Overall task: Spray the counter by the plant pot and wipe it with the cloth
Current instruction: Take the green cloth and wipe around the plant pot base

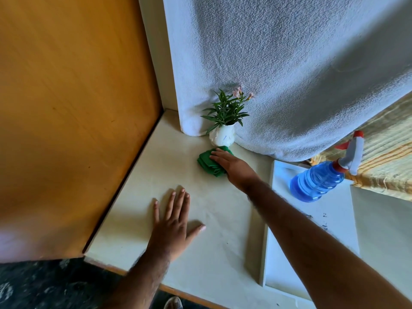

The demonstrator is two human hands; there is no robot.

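Observation:
A folded green cloth [208, 163] lies on the cream counter [207, 210] just in front of a small white plant pot [222, 136] with green leaves. My right hand [234, 166] presses flat on the cloth's right part, fingers reaching toward the pot. Nearer the front edge, my left hand [172, 221] rests flat on the counter with fingers spread, holding nothing. A blue spray bottle [321, 178] with a red and grey trigger stands to the right on a white board, apart from both hands.
A wooden panel [73, 121] walls the counter's left side. A grey-white textured cloth [289, 74] hangs behind the pot. The white board [312, 237] covers the counter's right part, with yellow striped fabric [388, 161] beyond it. Dark floor shows below the front edge.

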